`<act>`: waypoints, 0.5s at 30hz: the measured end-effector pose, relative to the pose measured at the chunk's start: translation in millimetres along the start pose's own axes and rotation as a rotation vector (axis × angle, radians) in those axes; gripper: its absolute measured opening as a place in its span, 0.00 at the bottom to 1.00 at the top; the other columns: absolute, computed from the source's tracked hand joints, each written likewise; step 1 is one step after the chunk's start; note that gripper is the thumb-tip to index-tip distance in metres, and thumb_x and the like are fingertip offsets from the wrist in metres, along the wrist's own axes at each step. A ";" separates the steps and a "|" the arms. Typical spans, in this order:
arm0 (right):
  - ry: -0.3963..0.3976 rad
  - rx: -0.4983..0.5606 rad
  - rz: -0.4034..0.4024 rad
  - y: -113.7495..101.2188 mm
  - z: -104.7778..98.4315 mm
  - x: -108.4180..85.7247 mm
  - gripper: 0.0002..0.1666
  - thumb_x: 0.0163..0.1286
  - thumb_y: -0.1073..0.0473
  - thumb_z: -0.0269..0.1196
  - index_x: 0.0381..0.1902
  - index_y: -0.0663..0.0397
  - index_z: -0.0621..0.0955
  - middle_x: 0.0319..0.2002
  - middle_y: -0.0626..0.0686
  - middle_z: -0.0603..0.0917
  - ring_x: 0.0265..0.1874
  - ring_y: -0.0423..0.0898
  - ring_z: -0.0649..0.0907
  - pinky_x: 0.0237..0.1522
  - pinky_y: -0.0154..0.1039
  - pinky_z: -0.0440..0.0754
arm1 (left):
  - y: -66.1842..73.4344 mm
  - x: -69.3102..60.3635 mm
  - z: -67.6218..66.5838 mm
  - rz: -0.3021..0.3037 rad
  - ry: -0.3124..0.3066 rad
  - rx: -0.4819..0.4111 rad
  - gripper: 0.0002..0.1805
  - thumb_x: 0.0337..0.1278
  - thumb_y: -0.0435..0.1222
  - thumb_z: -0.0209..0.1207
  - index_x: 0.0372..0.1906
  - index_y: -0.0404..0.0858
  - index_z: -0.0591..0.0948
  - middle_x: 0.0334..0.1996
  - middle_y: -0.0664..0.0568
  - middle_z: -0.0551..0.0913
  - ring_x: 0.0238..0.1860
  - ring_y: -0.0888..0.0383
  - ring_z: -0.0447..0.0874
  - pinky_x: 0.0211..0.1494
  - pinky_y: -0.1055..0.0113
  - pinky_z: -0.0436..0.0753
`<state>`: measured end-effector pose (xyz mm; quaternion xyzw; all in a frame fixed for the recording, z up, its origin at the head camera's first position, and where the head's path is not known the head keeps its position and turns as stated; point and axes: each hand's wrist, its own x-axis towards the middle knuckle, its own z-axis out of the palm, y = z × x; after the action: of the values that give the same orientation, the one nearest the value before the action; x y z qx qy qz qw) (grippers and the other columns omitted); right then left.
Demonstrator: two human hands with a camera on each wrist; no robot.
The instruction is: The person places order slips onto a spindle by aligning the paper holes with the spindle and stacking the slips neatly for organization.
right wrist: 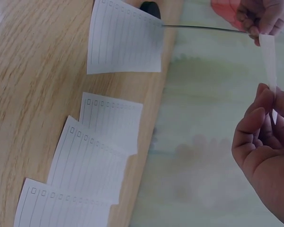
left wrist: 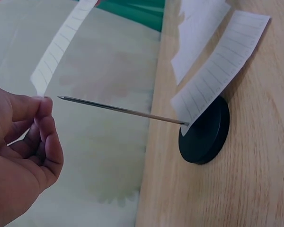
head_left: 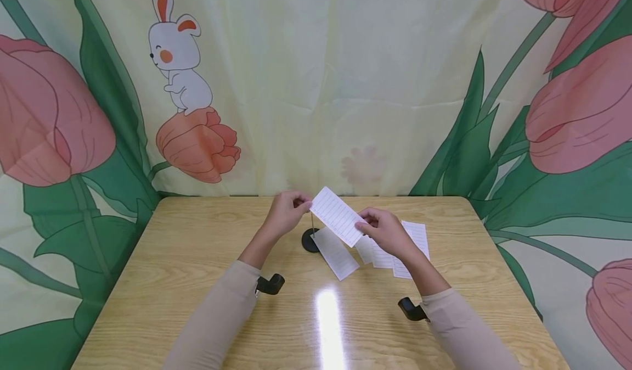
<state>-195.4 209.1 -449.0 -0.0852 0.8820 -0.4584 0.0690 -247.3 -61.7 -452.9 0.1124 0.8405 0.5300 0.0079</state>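
- Closest, both forearms are covered by beige sleeves (head_left: pixel 217 315) and are stretched forward and inward over the pale wood-grained counter (head_left: pixel 197 287); a black bracket (head_left: pixel 270 285) is worn at the left wrist and another at the right.
- By the right hand (head_left: pixel 387 230), the lower right end of the held sheet (head_left: pixel 337 216) is pinched between thumb and curled fingers.
- The held sheet is kept in the air above the counter, its long axis slanted from lower right to upper left in the head view; thin white paper, ruled across, is seen nearly edge-on from the right wrist.
- By the left hand (head_left: pixel 285 212), the sheet's upper left corner is pinched between thumb and fingertips, with the forearm angled forward and right.
- Just beside that pinched corner, the pointed tip of a slim metal spike (left wrist: pixel 123 110) is seen; the spike is set upright in a round black base (left wrist: pixel 206 142).
- Low on the spike, a pierced sheet (head_left: pixel 337 253) is held by one corner, its length slanted nearer and rightward.
- To the right, overlapping loose sheets (head_left: pixel 417 235) are laid flat, ruled and marked with small boxes.
- Farthest, a curtain (head_left: pixel 276 40) is printed with tulips and a rabbit.
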 end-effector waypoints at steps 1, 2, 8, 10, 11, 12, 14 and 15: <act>0.001 0.001 0.000 0.5 0.2 -0.1 0.11 0.74 0.59 0.66 0.51 0.56 0.84 0.42 0.54 0.89 0.39 0.46 0.87 0.41 0.42 0.81 | -0.3 -0.3 0.2 0.000 -0.001 -0.001 0.06 0.69 0.31 0.63 0.41 0.33 0.88 0.36 0.45 0.87 0.36 0.54 0.84 0.38 0.67 0.81; 0.001 0.002 0.001 1.0 0.4 -0.1 0.11 0.74 0.59 0.65 0.51 0.56 0.84 0.42 0.54 0.89 0.38 0.46 0.87 0.41 0.42 0.81 | -0.7 -0.7 0.4 -0.003 -0.003 -0.001 0.06 0.69 0.31 0.63 0.41 0.33 0.88 0.36 0.45 0.87 0.36 0.54 0.84 0.38 0.67 0.80; -0.006 0.009 -0.001 5.0 1.7 -0.4 0.11 0.74 0.59 0.66 0.50 0.57 0.85 0.41 0.53 0.89 0.38 0.46 0.87 0.41 0.43 0.81 | -3.2 -2.9 1.9 -0.018 -0.008 0.005 0.05 0.70 0.31 0.63 0.41 0.34 0.87 0.37 0.46 0.86 0.37 0.54 0.84 0.38 0.67 0.80; -0.005 0.005 -0.003 5.8 2.0 -0.5 0.11 0.74 0.59 0.66 0.50 0.57 0.85 0.41 0.53 0.89 0.38 0.45 0.87 0.41 0.43 0.81 | -3.5 -3.3 2.2 -0.021 -0.008 0.007 0.05 0.70 0.32 0.63 0.41 0.34 0.87 0.37 0.46 0.86 0.37 0.54 0.84 0.38 0.67 0.80; -0.004 0.005 -0.004 6.0 2.1 -0.5 0.10 0.74 0.59 0.66 0.50 0.57 0.85 0.41 0.53 0.89 0.38 0.45 0.87 0.41 0.43 0.81 | -3.8 -3.6 2.2 -0.022 -0.009 0.007 0.05 0.70 0.32 0.63 0.40 0.34 0.87 0.37 0.46 0.86 0.37 0.54 0.84 0.38 0.67 0.80; -0.003 0.005 -0.005 6.1 2.2 -0.6 0.10 0.74 0.59 0.66 0.50 0.57 0.85 0.40 0.53 0.89 0.38 0.46 0.87 0.41 0.43 0.81 | -3.8 -4.0 2.2 -0.021 -0.010 0.007 0.05 0.70 0.31 0.63 0.40 0.34 0.87 0.37 0.46 0.86 0.37 0.54 0.84 0.38 0.66 0.80; -0.002 0.003 -0.004 6.2 2.6 -1.0 0.10 0.74 0.59 0.66 0.50 0.57 0.85 0.39 0.53 0.88 0.38 0.47 0.87 0.40 0.43 0.81 | -3.9 -4.5 2.4 -0.020 -0.015 0.008 0.05 0.70 0.32 0.63 0.40 0.35 0.87 0.36 0.46 0.87 0.37 0.54 0.85 0.39 0.66 0.80; -0.002 0.000 -0.003 6.2 2.8 -1.2 0.10 0.74 0.60 0.66 0.49 0.57 0.85 0.39 0.54 0.88 0.38 0.48 0.87 0.40 0.42 0.82 | -3.9 -4.8 2.6 -0.019 -0.016 0.011 0.05 0.70 0.32 0.63 0.39 0.35 0.87 0.36 0.46 0.87 0.37 0.54 0.85 0.39 0.66 0.81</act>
<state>-194.2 210.7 -455.6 -0.0869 0.8817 -0.4586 0.0694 -242.9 -62.0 -458.0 0.1087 0.8443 0.5244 0.0191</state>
